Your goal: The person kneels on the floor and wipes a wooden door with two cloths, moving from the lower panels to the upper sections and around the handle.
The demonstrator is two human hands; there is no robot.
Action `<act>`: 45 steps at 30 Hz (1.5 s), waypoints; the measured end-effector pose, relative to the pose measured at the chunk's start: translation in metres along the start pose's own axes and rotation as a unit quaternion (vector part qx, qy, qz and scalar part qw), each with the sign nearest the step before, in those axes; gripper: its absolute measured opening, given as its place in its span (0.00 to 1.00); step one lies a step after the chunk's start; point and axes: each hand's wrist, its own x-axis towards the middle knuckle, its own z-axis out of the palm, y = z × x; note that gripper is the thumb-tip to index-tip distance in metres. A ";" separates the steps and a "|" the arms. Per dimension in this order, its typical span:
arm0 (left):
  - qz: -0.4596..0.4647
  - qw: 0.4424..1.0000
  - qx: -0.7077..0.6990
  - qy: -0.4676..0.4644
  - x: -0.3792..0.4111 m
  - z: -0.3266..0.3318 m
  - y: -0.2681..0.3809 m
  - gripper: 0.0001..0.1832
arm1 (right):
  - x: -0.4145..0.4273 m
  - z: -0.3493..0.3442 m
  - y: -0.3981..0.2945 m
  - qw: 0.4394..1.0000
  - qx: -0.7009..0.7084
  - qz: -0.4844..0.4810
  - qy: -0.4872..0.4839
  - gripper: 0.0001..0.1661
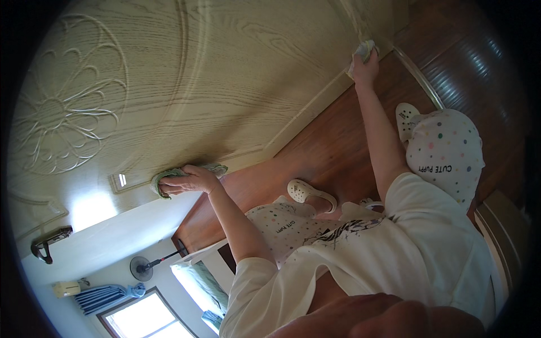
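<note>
A pale wood-grain door with a carved flower pattern fills the upper left of the view. My left hand presses a green-edged cloth against the door face, near its handle-side edge and low down. Farther right, my right hand grips a light cloth with a yellowish edge at the door's bottom edge, close to the opposite lower corner. Parts of both cloths are hidden under my fingers. A dark metal lever handle sits on the door at far left.
Brown wooden flooring lies under my white clogs. A metal threshold strip crosses it near my right arm. Beyond the door are a standing fan, a bed, a blue striped curtain and a bright window.
</note>
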 end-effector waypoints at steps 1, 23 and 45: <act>-0.001 1.000 -0.001 0.000 0.000 0.000 0.002 0.36 | 0.002 -0.004 0.003 0.998 -0.008 0.045 -0.038 0.35; -0.032 0.999 -0.012 0.004 -0.003 0.001 0.001 0.37 | -0.038 0.020 -0.049 0.952 -0.210 -0.221 0.011 0.32; -0.027 1.000 -0.015 0.003 -0.002 -0.008 0.009 0.35 | -0.068 0.069 -0.354 0.675 0.001 -0.738 -0.009 0.22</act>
